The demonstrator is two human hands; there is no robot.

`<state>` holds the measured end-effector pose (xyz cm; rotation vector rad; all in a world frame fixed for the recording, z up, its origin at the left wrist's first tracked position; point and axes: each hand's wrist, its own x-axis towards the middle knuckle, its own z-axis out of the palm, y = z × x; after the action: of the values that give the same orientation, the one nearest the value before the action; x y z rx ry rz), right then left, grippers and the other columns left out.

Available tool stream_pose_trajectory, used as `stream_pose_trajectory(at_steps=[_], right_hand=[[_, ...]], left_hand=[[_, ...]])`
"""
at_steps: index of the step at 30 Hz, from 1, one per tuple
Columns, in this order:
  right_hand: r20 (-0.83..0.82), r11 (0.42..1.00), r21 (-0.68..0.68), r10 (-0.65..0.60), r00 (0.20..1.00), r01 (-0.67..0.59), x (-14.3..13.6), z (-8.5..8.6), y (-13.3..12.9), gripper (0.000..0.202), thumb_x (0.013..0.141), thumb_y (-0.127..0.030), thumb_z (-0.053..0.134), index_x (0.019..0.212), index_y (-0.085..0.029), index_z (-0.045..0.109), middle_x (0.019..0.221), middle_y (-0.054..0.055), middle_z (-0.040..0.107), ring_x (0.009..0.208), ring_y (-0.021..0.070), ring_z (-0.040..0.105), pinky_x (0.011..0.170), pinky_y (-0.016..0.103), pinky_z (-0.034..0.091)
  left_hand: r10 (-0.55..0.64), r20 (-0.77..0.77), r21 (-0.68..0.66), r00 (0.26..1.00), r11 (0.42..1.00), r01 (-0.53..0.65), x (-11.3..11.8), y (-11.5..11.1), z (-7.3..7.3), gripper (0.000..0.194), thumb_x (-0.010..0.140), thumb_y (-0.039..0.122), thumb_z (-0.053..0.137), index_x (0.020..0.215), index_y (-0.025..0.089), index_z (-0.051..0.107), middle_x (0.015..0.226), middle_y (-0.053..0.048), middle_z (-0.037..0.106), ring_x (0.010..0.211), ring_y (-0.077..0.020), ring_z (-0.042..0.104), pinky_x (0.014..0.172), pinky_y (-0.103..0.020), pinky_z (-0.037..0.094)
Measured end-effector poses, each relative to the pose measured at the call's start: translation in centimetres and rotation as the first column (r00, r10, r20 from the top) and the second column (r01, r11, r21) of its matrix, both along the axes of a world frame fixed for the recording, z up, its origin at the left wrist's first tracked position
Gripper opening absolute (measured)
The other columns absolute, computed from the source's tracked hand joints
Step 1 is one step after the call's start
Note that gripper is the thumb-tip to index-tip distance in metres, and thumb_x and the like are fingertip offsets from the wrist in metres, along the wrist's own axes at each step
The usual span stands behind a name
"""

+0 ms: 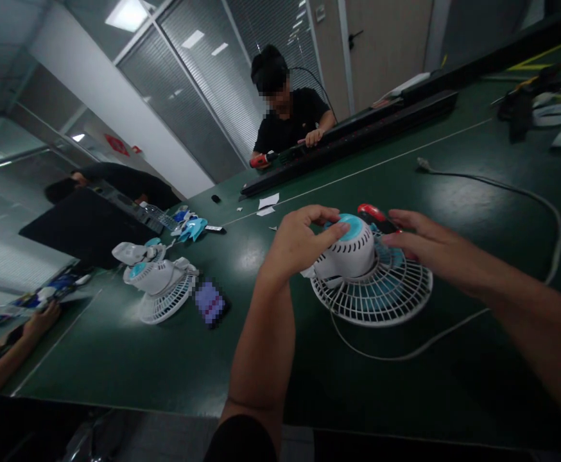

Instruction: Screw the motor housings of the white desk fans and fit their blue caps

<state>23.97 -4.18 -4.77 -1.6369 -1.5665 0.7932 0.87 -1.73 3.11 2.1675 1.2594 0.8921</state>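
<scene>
A white fan [364, 256] with a light-blue cap lies on the green table, its round wire grille [381, 301] downward and its motor housing up. My left hand [304, 237] grips the housing, with thumb and fingers around the blue cap. My right hand [422, 240] is at the far right side of the fan. Between its thumb and fingers is the end of a red and black tool [377, 217], whose exact kind I cannot make out. Light-blue blades show through the grille. A pale cord [405, 356] runs from the fan across the table to the right.
More fans [160, 282] lie at the left, near a phone [212, 303]. Blue parts [191, 226] and paper scraps [267, 204] lie farther back. Opposite, a person [290, 115] holds a red tool by a long black bar [357, 144]. Other people are at the left. Tools and parts [545, 102] lie at the right.
</scene>
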Motion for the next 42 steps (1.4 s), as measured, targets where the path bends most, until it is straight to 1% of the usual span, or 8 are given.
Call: stream_pose_trajectory(at_steps=[4,7,15,21,26,30,36,42], right_hand=[[0.182,0.992,-0.087,-0.071,0.981,0.089,3.7,0.0,1.8,0.052,0.088,-0.028,0.047,0.132,-0.006,0.066,0.112,0.026,0.071,0.088,0.0295,0.067,0.085,0.051,0.051],[0.25,0.997,-0.059,-0.036,0.967,0.053,4.5,-0.6,2.6,0.045,0.082,-0.019,0.048,0.117,-0.008,0.074,0.107,0.025,0.072,0.092,0.0306,0.068,0.09,0.053,0.049],[0.257,0.987,-0.01,0.16,0.953,-0.163,3.6,-2.0,2.1,0.045,0.077,-0.03,0.055,0.115,-0.017,0.077,0.127,0.021,0.071,0.119,0.0355,0.068,0.106,0.058,0.05],[0.247,0.996,-0.03,0.093,0.965,-0.089,5.2,-1.5,2.7,0.045,0.072,-0.03,0.057,0.11,-0.015,0.077,0.116,0.024,0.074,0.103,0.0413,0.072,0.098,0.069,0.051],[0.099,0.99,0.107,0.086,0.991,-0.097,1.0,-0.8,0.6,0.088,0.079,-0.052,0.061,0.159,-0.022,0.04,0.155,0.013,0.055,0.134,0.0348,0.062,0.11,0.057,0.053],[-0.095,0.982,0.157,0.119,0.988,-0.104,-4.1,-0.7,-1.0,0.131,0.055,-0.067,0.083,0.162,-0.014,0.029,0.161,0.021,0.045,0.139,0.0424,0.056,0.111,0.061,0.052],[0.054,0.969,0.234,0.064,0.996,-0.075,-5.4,-0.6,-0.5,0.095,0.06,-0.06,0.084,0.141,-0.019,0.055,0.132,0.017,0.065,0.116,0.0387,0.066,0.099,0.06,0.055],[0.106,0.947,0.287,0.117,0.987,-0.143,-5.2,-0.7,-0.1,0.091,0.063,-0.06,0.082,0.14,-0.019,0.056,0.132,0.016,0.065,0.115,0.0371,0.065,0.096,0.056,0.055]], left_hand=[[-0.033,0.006,-0.027,0.999,0.999,0.033,0.0,0.3,0.1,0.017,0.085,0.032,0.08,0.093,0.018,0.077,0.116,-0.008,0.081,0.094,-0.0162,0.073,0.085,-0.032,0.057],[-0.054,-0.002,-0.029,0.999,0.998,0.054,-0.1,0.4,0.2,0.018,0.085,0.033,0.079,0.095,0.018,0.077,0.118,-0.008,0.081,0.096,-0.0167,0.073,0.088,-0.034,0.057],[-0.095,0.002,-0.048,0.995,0.994,0.095,-0.2,0.7,0.2,0.015,0.087,0.031,0.078,0.097,0.02,0.078,0.122,-0.006,0.08,0.103,-0.0175,0.073,0.094,-0.034,0.056],[-0.098,0.012,-0.039,0.995,0.994,0.099,-0.1,0.8,0.3,0.014,0.086,0.031,0.078,0.094,0.019,0.079,0.12,-0.006,0.081,0.102,-0.0171,0.074,0.091,-0.032,0.056],[-0.07,-0.01,-0.004,0.998,0.998,0.07,0.1,0.5,0.2,0.015,0.089,0.031,0.074,0.096,0.018,0.078,0.118,-0.008,0.081,0.102,-0.0181,0.074,0.087,-0.032,0.056],[-0.037,-0.041,0.029,0.998,0.999,0.038,0.0,0.7,-0.1,0.019,0.088,0.033,0.075,0.101,0.019,0.077,0.117,-0.008,0.081,0.099,-0.0187,0.074,0.08,-0.032,0.057],[-0.17,-0.056,0.074,0.984,0.982,0.174,-0.9,1.5,-0.4,0.015,0.092,0.027,0.07,0.103,0.02,0.076,0.122,-0.008,0.078,0.112,-0.0193,0.071,0.099,-0.035,0.057],[-0.361,-0.037,0.016,0.932,0.932,0.362,-2.5,3.3,-0.6,0.017,0.096,0.027,0.065,0.105,0.025,0.079,0.135,-0.007,0.07,0.126,-0.0202,0.066,0.111,-0.037,0.053]])
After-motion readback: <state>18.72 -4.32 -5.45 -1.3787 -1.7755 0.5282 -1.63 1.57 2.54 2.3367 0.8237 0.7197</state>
